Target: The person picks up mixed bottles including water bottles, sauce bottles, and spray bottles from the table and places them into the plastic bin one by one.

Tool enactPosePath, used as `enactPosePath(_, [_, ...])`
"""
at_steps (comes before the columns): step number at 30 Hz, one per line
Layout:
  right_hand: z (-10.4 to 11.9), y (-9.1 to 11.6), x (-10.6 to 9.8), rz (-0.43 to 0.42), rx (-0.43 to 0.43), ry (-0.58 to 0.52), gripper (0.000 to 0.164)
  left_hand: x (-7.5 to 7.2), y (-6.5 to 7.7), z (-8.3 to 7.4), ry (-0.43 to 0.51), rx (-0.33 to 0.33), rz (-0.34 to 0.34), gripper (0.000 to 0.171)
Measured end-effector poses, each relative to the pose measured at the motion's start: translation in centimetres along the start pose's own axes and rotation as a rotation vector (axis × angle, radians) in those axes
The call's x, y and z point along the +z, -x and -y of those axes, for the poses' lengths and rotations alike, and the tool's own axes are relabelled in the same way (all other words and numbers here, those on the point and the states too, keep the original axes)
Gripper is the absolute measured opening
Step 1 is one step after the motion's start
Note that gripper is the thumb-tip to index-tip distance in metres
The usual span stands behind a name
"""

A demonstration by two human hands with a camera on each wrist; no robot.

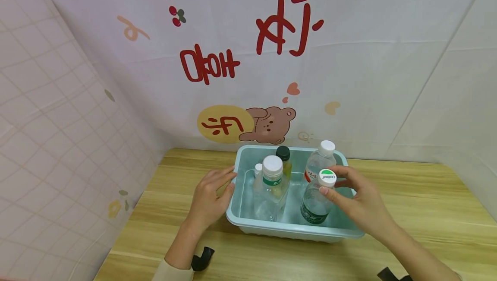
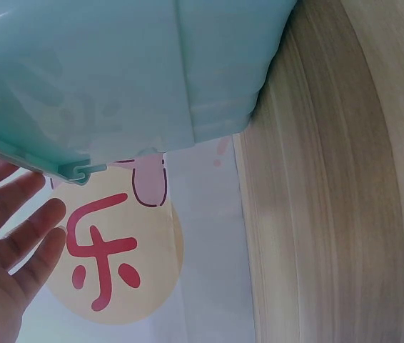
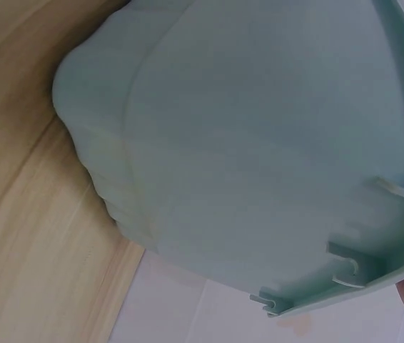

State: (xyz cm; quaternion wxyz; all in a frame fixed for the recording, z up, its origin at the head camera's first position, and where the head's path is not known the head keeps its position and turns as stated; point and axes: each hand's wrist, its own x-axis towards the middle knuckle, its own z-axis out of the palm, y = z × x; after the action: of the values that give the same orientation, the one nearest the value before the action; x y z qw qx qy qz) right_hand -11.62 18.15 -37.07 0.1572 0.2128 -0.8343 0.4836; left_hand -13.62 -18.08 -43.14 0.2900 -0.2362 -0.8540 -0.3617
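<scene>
A light blue plastic bin [image 1: 287,229] holds several clear plastic bottles. My right hand [image 1: 363,201] reaches over its right side, thumb and fingers pinching the white-capped bottle with a green label [image 1: 315,203] near its cap. Behind that one stands a bottle with a red and white label [image 1: 320,160]. My left hand [image 1: 209,194] rests against the bin's left rim, fingers fairly straight; in the left wrist view its fingers spread beside the rim. Nearest it inside are a large white-capped bottle [image 1: 272,190], a dark-capped bottle [image 1: 284,155] and a small white-capped one [image 1: 258,169].
The bin stands on a wood-grain table [image 1: 163,212], close to a white cloth backdrop [image 1: 369,82] with red characters and a cartoon bear [image 1: 272,125]. A grid-patterned cloth [image 1: 58,134] hangs on the left. Black straps [image 1: 203,258] show near the wrists.
</scene>
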Motion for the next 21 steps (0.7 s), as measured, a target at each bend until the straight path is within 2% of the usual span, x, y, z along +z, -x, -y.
enactPosePath(14, [-0.02,0.32,0.05,0.001,-0.025,0.02,0.054,-0.04,0.01,-0.05,-0.007,-0.005,0.002,0.028])
enactPosePath(21, [-0.21,0.48,-0.11,-0.01,-0.073,0.015,0.061,0.1,0.01,0.07,-0.003,0.008,-0.008,0.028])
